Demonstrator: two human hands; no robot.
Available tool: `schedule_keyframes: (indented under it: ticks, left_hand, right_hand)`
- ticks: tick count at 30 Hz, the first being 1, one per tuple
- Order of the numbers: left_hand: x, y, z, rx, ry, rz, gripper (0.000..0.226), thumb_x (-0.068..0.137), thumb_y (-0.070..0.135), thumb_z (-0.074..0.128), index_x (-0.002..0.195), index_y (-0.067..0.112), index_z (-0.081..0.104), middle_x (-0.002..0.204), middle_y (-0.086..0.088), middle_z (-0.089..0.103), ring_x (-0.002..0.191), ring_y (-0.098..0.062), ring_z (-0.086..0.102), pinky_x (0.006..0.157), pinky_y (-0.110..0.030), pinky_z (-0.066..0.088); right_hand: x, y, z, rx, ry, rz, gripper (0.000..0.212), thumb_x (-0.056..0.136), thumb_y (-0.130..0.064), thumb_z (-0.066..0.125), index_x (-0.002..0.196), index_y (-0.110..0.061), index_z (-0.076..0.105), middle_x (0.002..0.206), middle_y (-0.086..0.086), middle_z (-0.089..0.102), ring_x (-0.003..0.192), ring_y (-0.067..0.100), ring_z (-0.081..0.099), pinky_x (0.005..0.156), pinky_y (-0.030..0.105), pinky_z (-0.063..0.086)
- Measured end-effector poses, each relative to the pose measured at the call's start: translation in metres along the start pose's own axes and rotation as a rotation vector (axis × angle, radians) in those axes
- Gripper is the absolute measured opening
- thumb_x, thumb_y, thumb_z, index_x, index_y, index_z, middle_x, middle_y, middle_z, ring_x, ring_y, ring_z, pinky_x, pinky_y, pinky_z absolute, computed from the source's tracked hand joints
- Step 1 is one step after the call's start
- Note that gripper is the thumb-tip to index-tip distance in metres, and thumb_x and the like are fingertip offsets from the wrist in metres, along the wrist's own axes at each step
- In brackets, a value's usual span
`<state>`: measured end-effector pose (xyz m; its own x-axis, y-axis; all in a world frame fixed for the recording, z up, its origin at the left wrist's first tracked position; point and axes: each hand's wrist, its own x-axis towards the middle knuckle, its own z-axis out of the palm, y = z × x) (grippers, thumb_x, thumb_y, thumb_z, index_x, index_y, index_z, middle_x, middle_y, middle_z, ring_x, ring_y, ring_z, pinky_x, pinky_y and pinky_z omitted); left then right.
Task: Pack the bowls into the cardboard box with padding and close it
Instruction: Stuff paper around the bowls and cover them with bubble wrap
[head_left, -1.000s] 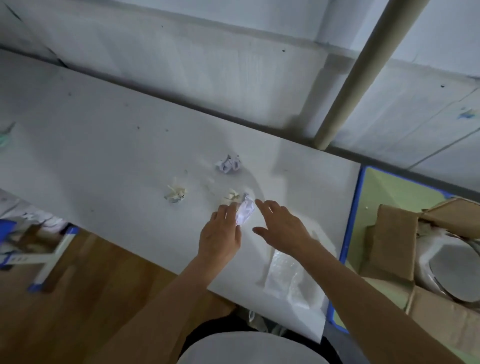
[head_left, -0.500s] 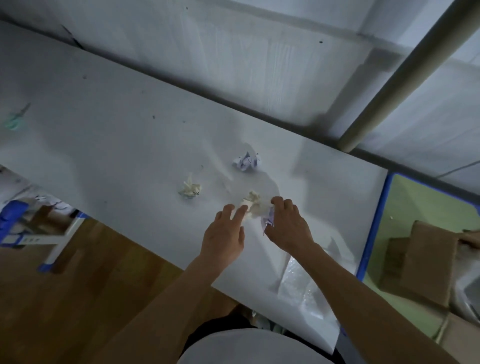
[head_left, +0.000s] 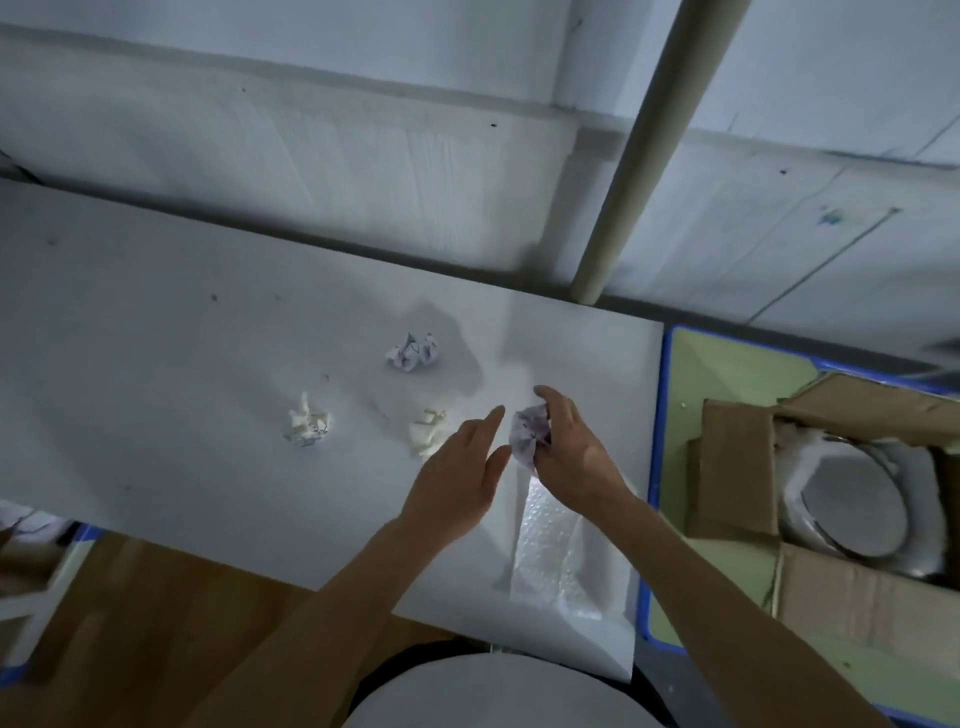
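My right hand (head_left: 571, 457) grips a crumpled white paper ball (head_left: 530, 434) with dark print, held just above the white table (head_left: 156, 405). My left hand (head_left: 460, 478) hovers beside it with straight fingers, holding nothing, partly covering a cream paper ball (head_left: 427, 428). Two more paper balls lie on the table: a cream one (head_left: 307, 426) to the left and a printed one (head_left: 413, 352) farther back. At the right, an open cardboard box (head_left: 831, 587) holds a metal bowl (head_left: 852, 506) wrapped in white padding.
A sheet of bubble wrap (head_left: 556, 551) lies on the table's near right corner under my right forearm. The box stands on a green surface with a blue rim (head_left: 655, 467). A beige pole (head_left: 634, 156) slants up from behind the table. Wooden floor shows at the lower left.
My right hand has lifted the printed paper ball and moved it right, away from the cream ball. My view swung right, so the box and bowl show fully again.
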<state>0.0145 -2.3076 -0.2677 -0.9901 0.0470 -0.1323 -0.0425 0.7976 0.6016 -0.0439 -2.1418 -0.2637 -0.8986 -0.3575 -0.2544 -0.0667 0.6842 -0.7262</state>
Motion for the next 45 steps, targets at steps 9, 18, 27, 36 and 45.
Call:
schedule_keyframes:
  ticks: [9,18,27,36,45]
  left_hand:
    - [0.023,0.03,0.005,-0.281,-0.027,0.052,0.045,0.101,0.04,0.049,0.142,0.02,0.044,0.121,0.006,0.059,0.107,-0.007,0.056,0.092,-0.027,0.047]
    - [0.017,0.044,-0.008,-0.264,0.005,-0.004,0.028,0.088,0.044,0.067,0.091,0.023,0.049,0.073,0.011,0.057,0.065,-0.005,0.054,0.054,-0.016,0.039]
    - [0.007,0.023,-0.016,-0.064,0.066,0.01,0.038,0.1,0.03,0.051,0.138,0.027,0.051,0.113,0.014,0.062,0.082,-0.001,0.056,0.08,-0.019,0.052]
    - [0.02,0.088,-0.007,-0.138,-0.032,0.288,0.032,0.101,0.034,0.05,0.132,0.029,0.057,0.112,0.013,0.061,0.088,-0.003,0.061,0.079,-0.019,0.053]
    - [0.034,0.195,0.017,-0.293,-0.214,0.473,0.054,0.089,0.044,0.063,0.137,0.04,0.039,0.117,0.023,0.051,0.094,0.003,0.057,0.076,-0.019,0.054]
  right_hand:
    - [-0.028,-0.003,-0.027,0.165,-0.009,-0.135,0.05,0.092,0.003,0.046,0.138,-0.016,0.048,0.129,0.003,0.055,0.112,0.015,0.058,0.095,0.028,0.052]
    - [-0.027,-0.016,-0.034,0.295,0.029,0.089,0.029,0.088,-0.041,0.066,0.112,-0.027,0.059,0.102,-0.01,0.065,0.081,0.008,0.066,0.072,0.025,0.057]
    - [-0.032,-0.011,-0.056,0.111,0.137,0.138,0.022,0.094,-0.034,0.061,0.112,-0.02,0.064,0.098,-0.001,0.069,0.078,0.014,0.067,0.069,0.031,0.06]
    - [-0.079,-0.004,-0.11,0.128,0.402,0.1,0.014,0.094,-0.021,0.062,0.108,-0.022,0.061,0.095,-0.013,0.062,0.074,0.004,0.063,0.061,0.017,0.054]
    - [-0.128,0.028,-0.154,0.372,0.567,0.182,0.018,0.091,-0.023,0.065,0.096,-0.04,0.062,0.087,-0.022,0.066,0.079,-0.001,0.065,0.061,0.017,0.05]
